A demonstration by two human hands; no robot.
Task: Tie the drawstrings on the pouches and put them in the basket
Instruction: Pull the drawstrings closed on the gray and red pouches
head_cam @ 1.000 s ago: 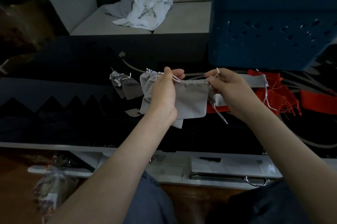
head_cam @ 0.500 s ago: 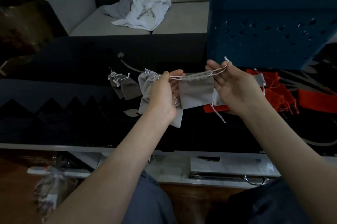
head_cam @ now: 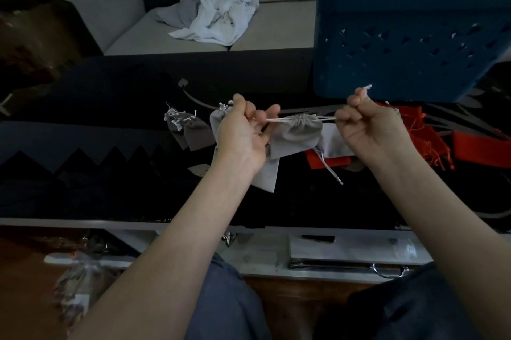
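As left hand [head_cam: 243,135] and right hand [head_cam: 367,132] pinch drawstrings [head_cam: 276,119], pouch [head_cam: 297,136] between fingers [head_cam: 269,115], a seemingly loose cord could slip; mouth reopens.

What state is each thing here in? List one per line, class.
Grey pouch: mouth cinched shut, held up.
Drawstrings: pulled taut to both sides.
Left hand: pinching left strings.
Right hand: gripping right strings.
Basket: upright on table.
Dark grey pouches: cinched, lying on table.
Red pouches: lying flat.
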